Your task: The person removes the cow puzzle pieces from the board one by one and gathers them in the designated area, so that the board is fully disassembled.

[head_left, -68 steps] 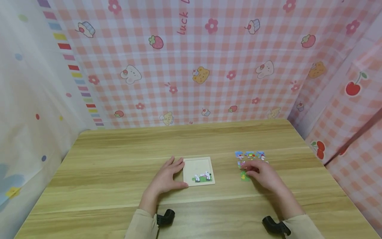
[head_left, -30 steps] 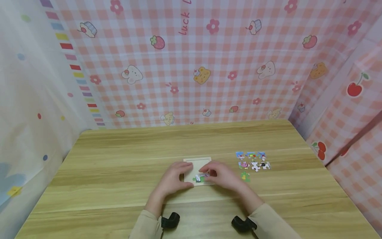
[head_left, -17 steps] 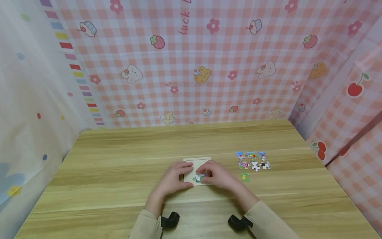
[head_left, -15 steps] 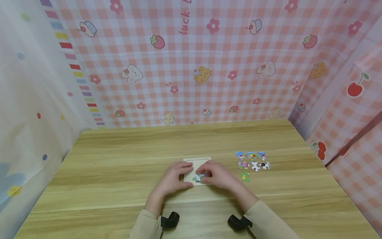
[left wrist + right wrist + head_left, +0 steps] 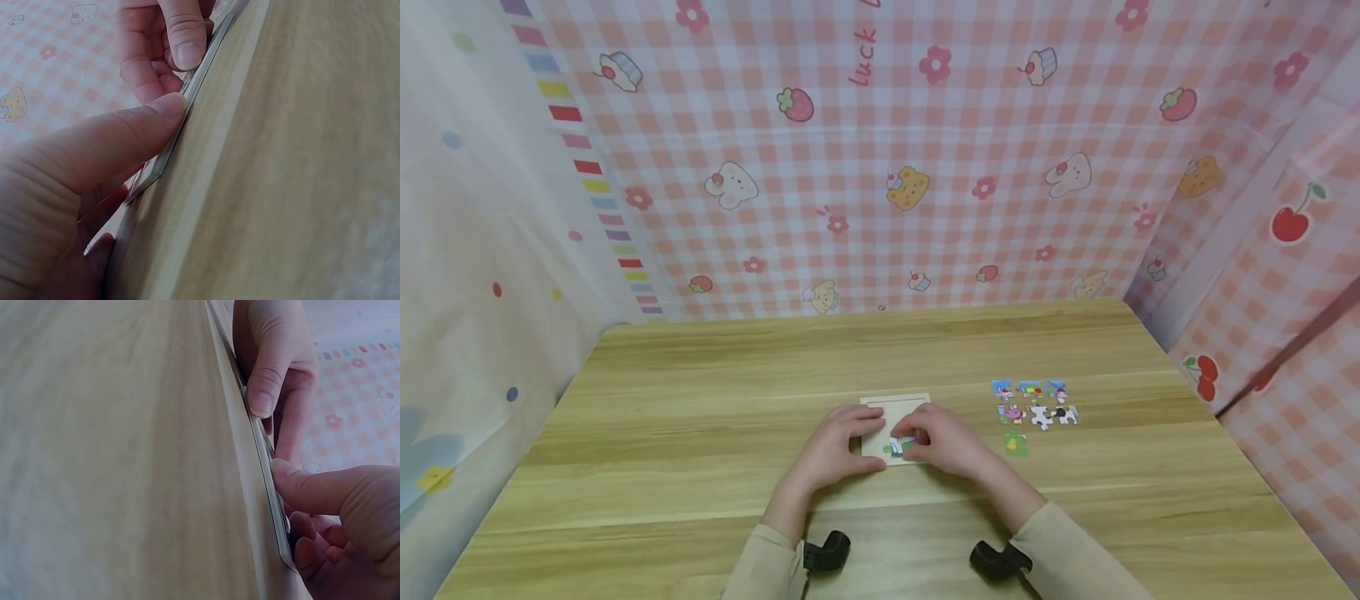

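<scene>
In the head view my left hand (image 5: 835,448) grips the left side of a shallow, pale wooden puzzle tray (image 5: 874,417), thumb at the near edge and fingers at the far left. Inside its lower part lie jigsaw pieces (image 5: 895,447) in white and green, partly covered by my right hand (image 5: 950,442). That hand's curled fingers and thumb pinch at one of these pieces. Low along the tabletop, the left wrist view has my left thumb (image 5: 165,106) on the rim of the tray (image 5: 164,156). My right thumb (image 5: 290,478) is at the tray edge in the right wrist view.
Right of the tray, several loose jigsaw pieces (image 5: 1040,417) lie in rows on the wooden table (image 5: 700,467), with a green one (image 5: 1016,443) nearest me. A pink checked curtain (image 5: 850,167) hangs behind the table. Black wrist mounts (image 5: 827,552) jut from both sleeves.
My right hand has come left from the loose pieces to the tray, uncovering those pieces. The left hand has shifted slightly right. Over the last half second both hands barely move.
</scene>
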The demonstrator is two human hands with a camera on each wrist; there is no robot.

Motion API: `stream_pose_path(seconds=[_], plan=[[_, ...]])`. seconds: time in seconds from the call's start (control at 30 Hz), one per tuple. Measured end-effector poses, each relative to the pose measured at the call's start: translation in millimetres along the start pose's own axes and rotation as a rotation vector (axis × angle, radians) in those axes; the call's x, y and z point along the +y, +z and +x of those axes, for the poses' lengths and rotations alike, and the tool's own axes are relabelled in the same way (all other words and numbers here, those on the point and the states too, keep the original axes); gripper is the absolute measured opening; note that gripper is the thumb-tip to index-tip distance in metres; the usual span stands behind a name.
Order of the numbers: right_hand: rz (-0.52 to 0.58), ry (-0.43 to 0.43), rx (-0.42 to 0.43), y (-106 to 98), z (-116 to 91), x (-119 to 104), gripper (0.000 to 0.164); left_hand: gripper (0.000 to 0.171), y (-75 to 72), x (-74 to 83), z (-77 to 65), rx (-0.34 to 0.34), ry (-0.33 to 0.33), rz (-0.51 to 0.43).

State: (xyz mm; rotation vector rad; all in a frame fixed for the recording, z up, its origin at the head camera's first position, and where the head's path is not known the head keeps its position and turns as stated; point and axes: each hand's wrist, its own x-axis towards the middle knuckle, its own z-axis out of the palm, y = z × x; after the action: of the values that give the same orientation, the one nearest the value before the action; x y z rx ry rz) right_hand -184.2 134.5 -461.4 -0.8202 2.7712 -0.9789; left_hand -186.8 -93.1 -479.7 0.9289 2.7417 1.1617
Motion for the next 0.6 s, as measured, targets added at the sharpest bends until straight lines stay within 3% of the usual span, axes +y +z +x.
stream_pose_path(seconds=[0.6], plan=[[-0.013, 0.033, 0.003, 2.1, 3.1, -0.8, 0.023, 0.058, -1.7, 3.0, 4.4, -0.006, -0.071, -0.068]])
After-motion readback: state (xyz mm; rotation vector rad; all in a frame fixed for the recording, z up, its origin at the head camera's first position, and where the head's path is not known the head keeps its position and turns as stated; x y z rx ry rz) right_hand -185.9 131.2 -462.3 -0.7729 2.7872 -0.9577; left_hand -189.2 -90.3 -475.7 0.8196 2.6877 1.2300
